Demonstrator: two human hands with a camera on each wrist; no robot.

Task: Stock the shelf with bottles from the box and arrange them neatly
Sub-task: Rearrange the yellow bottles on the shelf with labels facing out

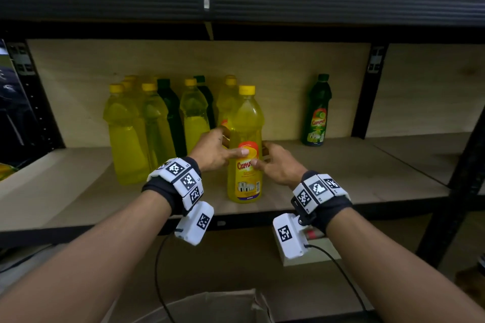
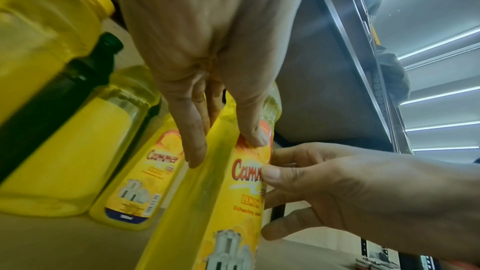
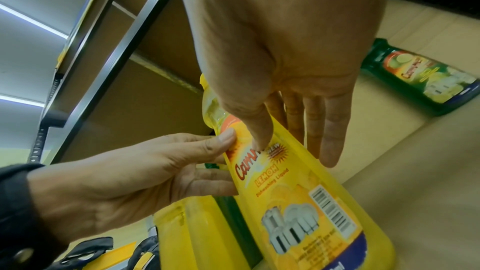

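Observation:
A yellow lemon dish-liquid bottle (image 1: 245, 136) (image 2: 215, 202) (image 3: 293, 192) stands upright near the front edge of the wooden shelf (image 1: 354, 178). My left hand (image 1: 223, 147) (image 2: 223, 143) holds its left side, thumb on the label and fingers behind. On the other side my right hand (image 1: 262, 155) (image 3: 293, 141) grips it the same way. Behind and to the left stands a cluster of yellow bottles (image 1: 126, 134) and dark green bottles (image 1: 170, 113). The cardboard box (image 1: 210, 307) is open below me; its inside is hidden.
A lone green bottle (image 1: 316, 113) (image 3: 426, 81) stands at the back right of the shelf. A black upright post (image 1: 367, 92) divides the shelf there. The upper shelf beam (image 1: 236, 8) hangs low overhead. Bare shelf board lies between the held bottle and the green one.

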